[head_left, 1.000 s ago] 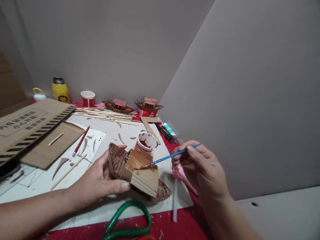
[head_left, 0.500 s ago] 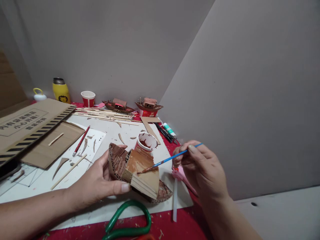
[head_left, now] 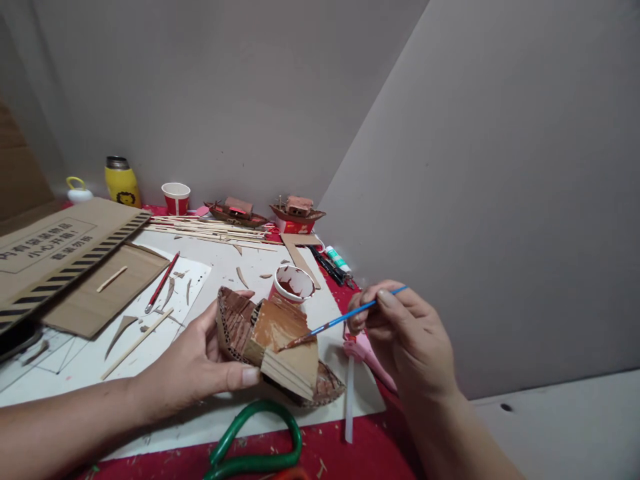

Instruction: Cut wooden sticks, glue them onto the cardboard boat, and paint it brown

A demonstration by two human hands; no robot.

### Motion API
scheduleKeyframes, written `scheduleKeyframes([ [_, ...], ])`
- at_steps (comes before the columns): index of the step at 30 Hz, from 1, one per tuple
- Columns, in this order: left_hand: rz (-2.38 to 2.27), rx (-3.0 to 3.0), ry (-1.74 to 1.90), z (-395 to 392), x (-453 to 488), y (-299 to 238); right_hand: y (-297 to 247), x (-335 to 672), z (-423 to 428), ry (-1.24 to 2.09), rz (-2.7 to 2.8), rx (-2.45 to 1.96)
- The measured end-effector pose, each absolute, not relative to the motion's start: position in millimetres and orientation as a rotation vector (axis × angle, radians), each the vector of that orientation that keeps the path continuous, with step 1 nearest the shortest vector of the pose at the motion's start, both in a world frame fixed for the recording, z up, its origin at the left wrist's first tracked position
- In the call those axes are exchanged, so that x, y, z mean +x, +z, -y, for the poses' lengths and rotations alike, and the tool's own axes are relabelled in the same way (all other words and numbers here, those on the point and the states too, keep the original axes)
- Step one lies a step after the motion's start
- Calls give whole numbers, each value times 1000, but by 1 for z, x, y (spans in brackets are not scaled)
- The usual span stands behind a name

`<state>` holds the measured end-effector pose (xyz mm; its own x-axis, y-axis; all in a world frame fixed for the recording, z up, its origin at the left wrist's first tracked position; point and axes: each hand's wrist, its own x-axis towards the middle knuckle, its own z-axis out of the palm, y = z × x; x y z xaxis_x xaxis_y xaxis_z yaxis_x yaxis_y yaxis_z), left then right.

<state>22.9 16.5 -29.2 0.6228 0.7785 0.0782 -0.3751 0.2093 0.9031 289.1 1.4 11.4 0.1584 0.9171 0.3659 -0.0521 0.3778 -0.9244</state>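
Note:
My left hand (head_left: 200,363) is closed round the near left side of a cardboard model boat (head_left: 236,327), thumb in front and fingers behind. The boat is tilted, its hull streaked dark brown. Its curved cabin roof (head_left: 280,327) is brown over the upper part and bare tan along the lower edge. In my right hand (head_left: 400,327) a thin blue paintbrush (head_left: 340,320) is pinched, its brown-wet bristles touching the roof. Just behind the boat stands a paper cup (head_left: 295,283) with brown paint inside and smears on its rim.
Green-handled scissors (head_left: 255,460) lie at the front edge. A pink glue gun (head_left: 367,353) with a glue stick sits beside my right hand. Two finished model boats (head_left: 237,210), thin wooden sticks (head_left: 210,229), a yellow bottle (head_left: 121,183) and a cardboard box (head_left: 75,247) are farther back.
The brush tip has shifted slightly right along the roof, with my right hand moving very little. My left hand and the boat stay in place.

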Motion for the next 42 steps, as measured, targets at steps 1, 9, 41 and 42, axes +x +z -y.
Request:
scheduleKeyframes([
  [1,-435,1085,841,-16,23,-30,11,289,-3,825,1197,-939],
  [9,-390,1065,834,-16,23,-28,6,285,-1,896,1175,-926],
  [41,-374,1068,857,-16,23,-33,9,291,-3,839,1215,-894],
  [42,-380,1072,860,-16,23,-32,9,292,-4,816,1207,-900],
])
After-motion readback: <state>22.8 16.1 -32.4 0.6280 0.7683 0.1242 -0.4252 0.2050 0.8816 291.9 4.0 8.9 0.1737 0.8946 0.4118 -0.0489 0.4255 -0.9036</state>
